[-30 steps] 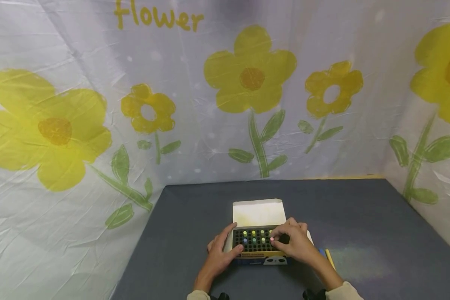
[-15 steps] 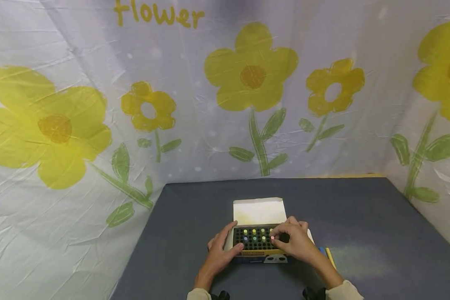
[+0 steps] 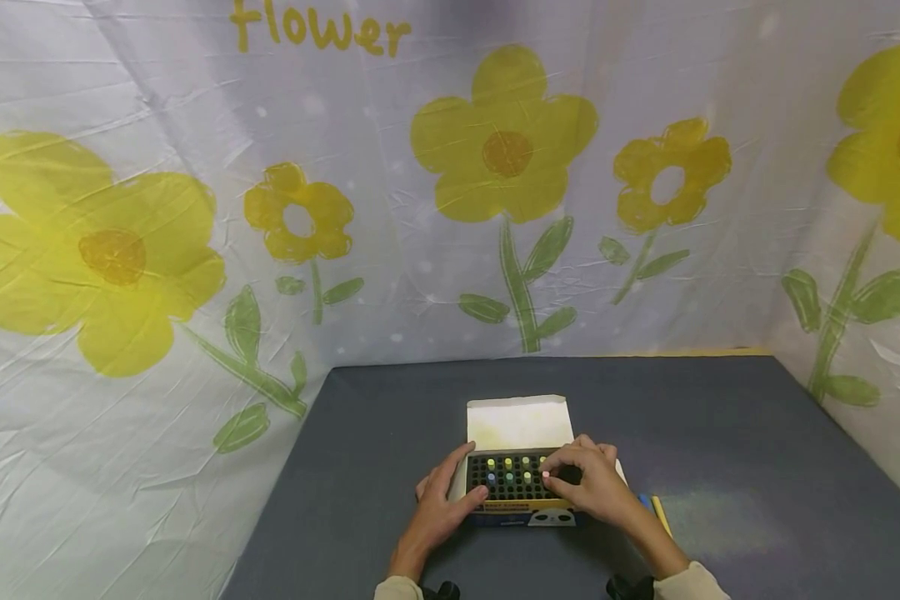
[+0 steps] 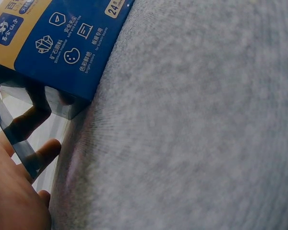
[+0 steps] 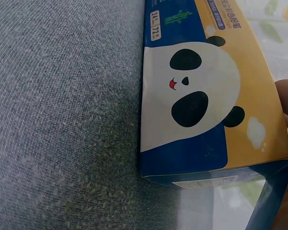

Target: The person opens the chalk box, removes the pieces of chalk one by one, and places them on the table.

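An open chalk box (image 3: 506, 518) with a panda on its front stands on the table, its white lid (image 3: 520, 422) folded back. Inside is a black holder full of round holes, where several chalk sticks (image 3: 509, 478) in yellow, green and blue stand upright. My left hand (image 3: 444, 504) grips the box's left end, thumb at the front edge; in the left wrist view its fingers lie behind the end flap (image 4: 12, 136). Between thumb and forefinger my right hand (image 3: 591, 479) pinches a pink chalk (image 3: 546, 475) at the holder's right part. That chalk is hidden in the right wrist view.
To the right of the box, a blue chalk (image 3: 645, 502) and a yellow chalk (image 3: 662, 517) lie on the dark grey table (image 3: 757, 467), partly behind the right forearm. A white cloth with yellow flowers (image 3: 508, 154) hangs behind and at both sides.
Both hands and the box hold nearly still. The head view has shifted slightly, and the right hand stays at the same spot over the holder with the pink chalk.
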A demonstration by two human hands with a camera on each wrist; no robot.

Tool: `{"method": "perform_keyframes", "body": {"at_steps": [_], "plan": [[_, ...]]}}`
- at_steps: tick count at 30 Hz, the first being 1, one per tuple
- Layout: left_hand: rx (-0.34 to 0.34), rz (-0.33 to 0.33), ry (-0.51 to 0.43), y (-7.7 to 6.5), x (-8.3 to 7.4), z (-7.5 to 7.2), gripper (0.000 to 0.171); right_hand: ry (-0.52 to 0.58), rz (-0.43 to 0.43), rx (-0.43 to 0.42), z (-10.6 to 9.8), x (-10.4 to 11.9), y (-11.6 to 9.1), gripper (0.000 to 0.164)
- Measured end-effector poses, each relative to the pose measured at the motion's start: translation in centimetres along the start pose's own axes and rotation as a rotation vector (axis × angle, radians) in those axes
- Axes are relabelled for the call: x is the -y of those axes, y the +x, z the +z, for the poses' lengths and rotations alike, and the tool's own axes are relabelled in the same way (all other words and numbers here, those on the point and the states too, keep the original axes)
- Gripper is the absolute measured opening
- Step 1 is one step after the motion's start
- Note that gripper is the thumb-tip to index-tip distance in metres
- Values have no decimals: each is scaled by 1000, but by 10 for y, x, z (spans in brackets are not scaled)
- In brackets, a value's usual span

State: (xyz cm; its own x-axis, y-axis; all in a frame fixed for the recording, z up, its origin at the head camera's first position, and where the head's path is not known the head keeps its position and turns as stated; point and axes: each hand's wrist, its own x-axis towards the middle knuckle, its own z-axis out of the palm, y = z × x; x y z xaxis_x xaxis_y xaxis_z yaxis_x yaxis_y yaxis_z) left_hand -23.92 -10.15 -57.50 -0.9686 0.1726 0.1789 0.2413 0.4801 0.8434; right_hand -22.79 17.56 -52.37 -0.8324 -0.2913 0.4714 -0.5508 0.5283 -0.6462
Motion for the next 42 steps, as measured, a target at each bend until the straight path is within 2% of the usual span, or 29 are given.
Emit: {"method": "perform_keyframes", "body": {"at_steps": [7, 15, 20, 27, 33, 42], "plan": [[6, -15, -11, -1, 2, 0, 66, -11, 14, 1, 1, -1, -1, 18], [2, -27, -9, -1, 1, 0, 66, -14, -59, -49, -2, 3, 2, 18], [-2, -28, -9, -3, 1, 0, 66, 6, -139, -72, -3, 3, 3, 18], [2, -36, 0, -3, 1, 0, 66, -22, -206, -169, -5, 5, 7, 27], [15, -7, -20, -2, -1, -2, 66, -35, -180, -236, -10, 6, 10, 31], [11, -38, -7, -1, -2, -1, 66, 118, -95, -232, -20, 4, 10, 28]]}}
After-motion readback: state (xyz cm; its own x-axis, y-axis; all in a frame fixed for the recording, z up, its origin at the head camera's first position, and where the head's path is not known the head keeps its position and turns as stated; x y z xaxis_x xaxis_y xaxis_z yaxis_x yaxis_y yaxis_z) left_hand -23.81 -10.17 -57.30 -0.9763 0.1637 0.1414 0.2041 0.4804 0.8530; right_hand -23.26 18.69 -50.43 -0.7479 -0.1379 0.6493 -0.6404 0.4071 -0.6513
